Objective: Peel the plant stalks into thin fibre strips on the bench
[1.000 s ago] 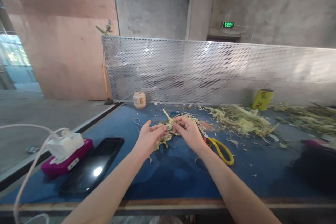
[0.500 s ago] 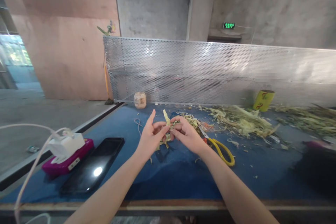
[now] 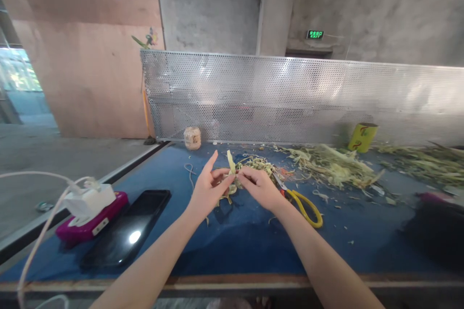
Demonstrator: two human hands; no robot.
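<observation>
My left hand (image 3: pixel 206 191) and my right hand (image 3: pixel 258 185) meet over the middle of the blue table (image 3: pixel 239 246). Both pinch a small bundle of pale yellow-green husk strips (image 3: pixel 232 174), one strip sticking up between the fingertips. My left index finger points up and away while the thumb and other fingers pinch. More strips hang below the hands and touch the table. Yellow-handled scissors (image 3: pixel 302 203) lie just right of my right wrist.
A pile of husks (image 3: pixel 331 164) spreads along the back right. A black phone (image 3: pixel 126 234), a magenta box with a white charger and cable (image 3: pixel 90 212), a small jar (image 3: pixel 192 137) and a yellow cup (image 3: pixel 362 136) sit around. A perforated metal panel (image 3: pixel 297 99) backs the table.
Both hands lifted the husk bundle slightly off the table and drew closer together. My left index finger straightened upward.
</observation>
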